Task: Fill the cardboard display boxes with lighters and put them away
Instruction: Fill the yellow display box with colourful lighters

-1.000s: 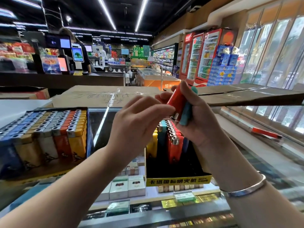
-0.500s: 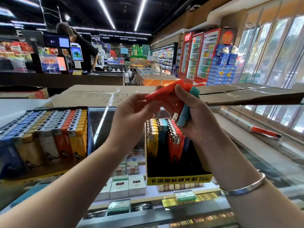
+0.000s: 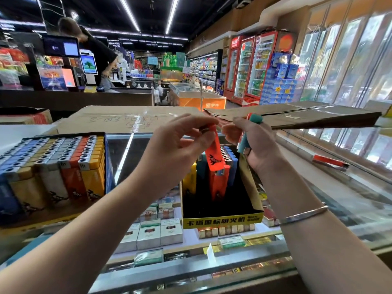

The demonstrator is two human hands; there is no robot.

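Shop table [image 3: 350, 200] is carrying a display box [image 3: 222, 218]; left hand [image 3: 180, 145] is pinching an orange lighter [image 3: 214, 154], right hand [image 3: 258, 149] gripping a teal lighter [image 3: 249, 132].

You see a brightly lit shop under long white ceiling light strips [image 3: 127, 13], with daylight entering through the tall glass wall panels [image 3: 350, 66] on your right. Glare streaks the clear glass counter top [image 3: 125, 158]. Edges bow from wide-angle distortion; the lower corners are soft.

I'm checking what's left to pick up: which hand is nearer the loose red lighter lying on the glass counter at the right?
Right. The right hand, gripping a teal lighter, is just left of the loose red lighter; the left hand sits farther left.
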